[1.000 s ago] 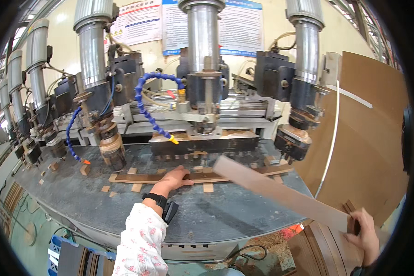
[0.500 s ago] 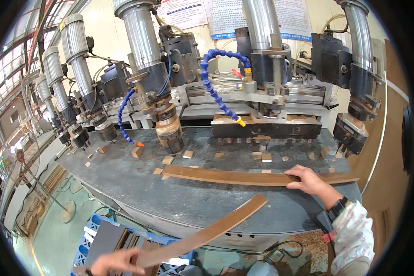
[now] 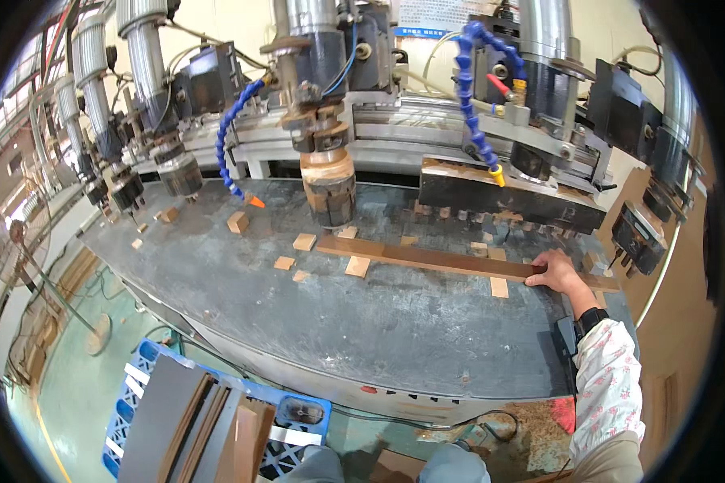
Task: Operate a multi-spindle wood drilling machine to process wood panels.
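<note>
Nearest the person, a blue crate (image 3: 137,402) is standing on the floor, holding flat wood pieces stacked on edge. Only the right hand (image 3: 557,272) is showing; the left is lying out of view. The right hand is pressing flat, fingers extended, not curled, onto the right end of a long wooden strip (image 3: 427,258) that is already lying on the metal machine table (image 3: 379,322), its left end resting just before the cutter head (image 3: 330,189). The strip appears positioned but not yet machined. Small wood blocks (image 3: 304,241) are lying scattered around.
</note>
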The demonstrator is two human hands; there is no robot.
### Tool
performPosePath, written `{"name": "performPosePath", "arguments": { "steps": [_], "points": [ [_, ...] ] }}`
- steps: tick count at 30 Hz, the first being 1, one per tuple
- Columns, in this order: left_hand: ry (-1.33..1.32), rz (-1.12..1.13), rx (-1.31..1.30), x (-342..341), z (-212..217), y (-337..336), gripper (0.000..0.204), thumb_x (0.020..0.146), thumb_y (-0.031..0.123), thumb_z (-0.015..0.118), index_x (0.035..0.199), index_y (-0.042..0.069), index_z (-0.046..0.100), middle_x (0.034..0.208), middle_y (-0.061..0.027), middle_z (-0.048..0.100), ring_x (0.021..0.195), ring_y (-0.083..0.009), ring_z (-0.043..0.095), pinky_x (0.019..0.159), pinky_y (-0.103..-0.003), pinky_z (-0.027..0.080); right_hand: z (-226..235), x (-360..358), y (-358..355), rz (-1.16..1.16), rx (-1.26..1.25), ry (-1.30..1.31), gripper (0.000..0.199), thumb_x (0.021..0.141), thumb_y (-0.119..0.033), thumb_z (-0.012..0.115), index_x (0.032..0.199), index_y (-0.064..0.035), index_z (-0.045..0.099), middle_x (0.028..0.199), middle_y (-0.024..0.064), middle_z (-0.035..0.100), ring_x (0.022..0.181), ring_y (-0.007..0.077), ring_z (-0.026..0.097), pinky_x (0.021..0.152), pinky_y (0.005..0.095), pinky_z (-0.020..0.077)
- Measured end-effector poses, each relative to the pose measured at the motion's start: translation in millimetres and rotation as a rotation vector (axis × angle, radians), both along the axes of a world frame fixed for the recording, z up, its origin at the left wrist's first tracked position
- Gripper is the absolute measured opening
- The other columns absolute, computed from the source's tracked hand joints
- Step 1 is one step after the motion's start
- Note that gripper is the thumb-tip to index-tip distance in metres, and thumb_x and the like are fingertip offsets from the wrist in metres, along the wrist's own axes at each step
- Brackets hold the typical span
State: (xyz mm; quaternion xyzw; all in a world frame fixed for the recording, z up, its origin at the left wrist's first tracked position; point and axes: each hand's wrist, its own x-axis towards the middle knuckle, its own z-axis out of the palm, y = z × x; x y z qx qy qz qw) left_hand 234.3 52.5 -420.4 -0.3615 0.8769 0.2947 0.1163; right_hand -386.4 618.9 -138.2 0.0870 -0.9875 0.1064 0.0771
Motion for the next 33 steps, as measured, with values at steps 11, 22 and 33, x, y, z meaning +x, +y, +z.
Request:
{"name": "performPosePath", "arguments": {
  "steps": [11,22,33],
  "points": [
    [-0.246,0.004,-0.216,-35,-143,-3,0.03,0.082,0.026,0.053,0.102,0.004,0.047,0.083,-0.0249,0.062,0.07,-0.0427,0.061,0.06,-0.052,0.05,-36,37,-7,0.09,-0.056,0.222,0.049,0.079,-0.019,0.063,0.122,0.0001,0.05,0.12,0.0193,0.051,0.11,0.0323,0.05,0.092,0.0382,0.0413],
    [-0.449,0.186,-0.401,-30,-308,-69,0.022,0.086,0.015,0.046,0.101,0.001,0.052,0.09,-0.0192,0.063,0.083,-0.0332,0.064,0.068,-0.041,0.052,-88,209,19,-0.033,-0.117,0.134,0.042,0.099,-0.023,0.031,0.132,0.0026,0.039,0.137,0.0138,0.039,0.129,0.0236,0.033,0.108,0.0331,0.0204],
    [-0.726,-0.055,-0.452,-23,-414,-109,0.026,0.089,0.02,0.046,0.105,0.014,0.065,0.102,-0.0045,0.066,0.09,-0.0211,0.063,0.076,-0.033,0.049,-64,230,0,-0.182,-0.251,0.095,0.047,0.099,-0.026,0.032,0.136,0.002,0.031,0.141,0.0125,0.032,0.131,0.0233,0.029,0.109,0.0335,0.02]
  ]
}}
